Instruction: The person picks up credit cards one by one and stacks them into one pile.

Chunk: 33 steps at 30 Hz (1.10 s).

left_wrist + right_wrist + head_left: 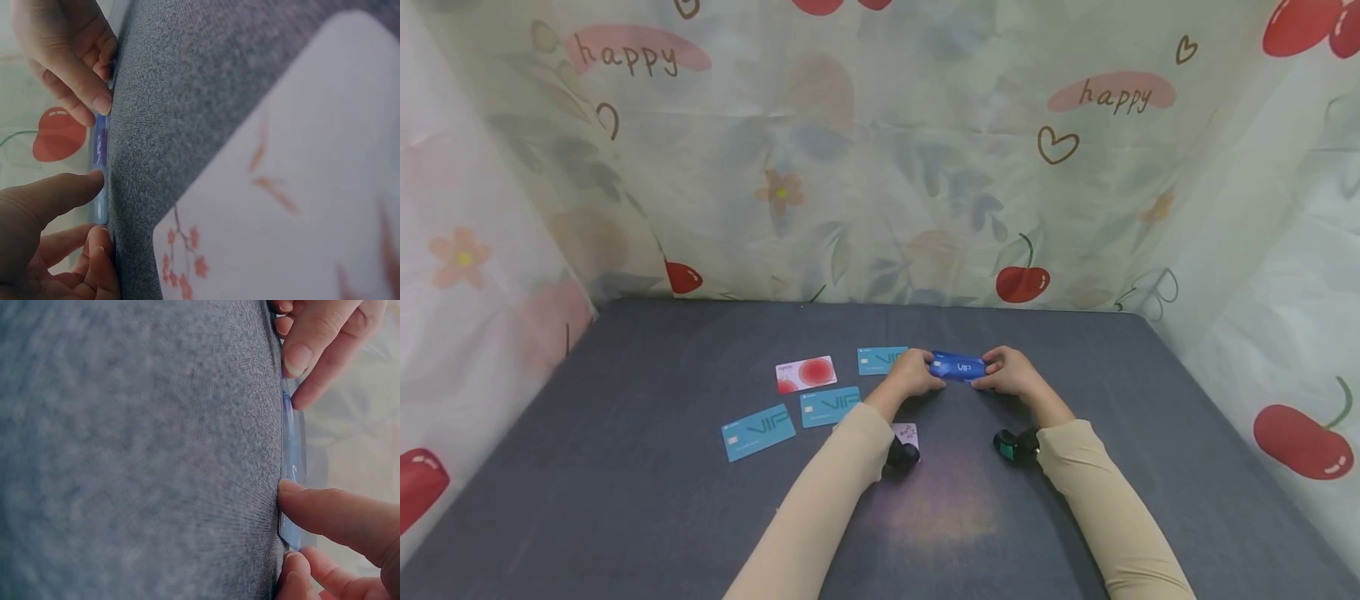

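A dark blue VIP card [957,367] lies flat or nearly flat on the dark table between the two hands. My left hand [913,374] pinches its left end, fingers at the far edge and thumb at the near edge. At the other end, my right hand [1011,372] holds the card the same way. Seen edge-on in the left wrist view, the card [100,147] sits low against the cloth. The right wrist view shows a thumb and fingers at each end of the card [290,456].
Left of the hands lie light blue VIP cards [758,432] and a white-and-red card [806,374]. One light blue card [880,360] is close beside my left hand. A flowered pink-white card [907,433] is partly hidden under my left wrist. A patterned curtain [880,208] borders the table.
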Tool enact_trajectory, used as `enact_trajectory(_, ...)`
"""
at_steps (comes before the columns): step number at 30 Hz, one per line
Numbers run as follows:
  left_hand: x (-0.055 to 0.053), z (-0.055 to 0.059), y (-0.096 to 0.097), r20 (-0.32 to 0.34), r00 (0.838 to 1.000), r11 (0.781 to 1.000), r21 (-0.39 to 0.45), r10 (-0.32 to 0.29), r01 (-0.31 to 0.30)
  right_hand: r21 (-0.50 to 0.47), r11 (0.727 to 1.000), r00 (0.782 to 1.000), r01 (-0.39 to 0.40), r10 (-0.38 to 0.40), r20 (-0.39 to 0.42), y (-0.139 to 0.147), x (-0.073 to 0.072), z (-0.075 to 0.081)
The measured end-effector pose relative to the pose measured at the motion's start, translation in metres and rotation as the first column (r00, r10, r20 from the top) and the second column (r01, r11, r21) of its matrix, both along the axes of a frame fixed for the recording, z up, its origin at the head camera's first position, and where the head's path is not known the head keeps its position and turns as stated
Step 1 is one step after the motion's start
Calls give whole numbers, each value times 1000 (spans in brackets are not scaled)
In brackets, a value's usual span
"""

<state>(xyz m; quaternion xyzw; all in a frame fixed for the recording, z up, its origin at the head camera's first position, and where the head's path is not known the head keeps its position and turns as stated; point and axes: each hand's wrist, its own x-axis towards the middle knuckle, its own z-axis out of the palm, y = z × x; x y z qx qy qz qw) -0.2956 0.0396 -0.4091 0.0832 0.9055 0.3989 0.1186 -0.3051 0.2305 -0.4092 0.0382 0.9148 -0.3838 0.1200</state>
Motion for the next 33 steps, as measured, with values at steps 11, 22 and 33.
enact_trajectory(11,0,-1,1,-22,1000,1000,-11,2,-3,-32,999,999,15,-16,-29,0,2,0)
enact_trajectory(22,1,0,1,-63,998,999,47,9,-6,-6,1000,999,31,-31,-41,-1,6,8)
enact_trajectory(33,2,3,-5,-184,980,992,119,73,-51,-40,998,993,44,-48,-109,-5,15,17)
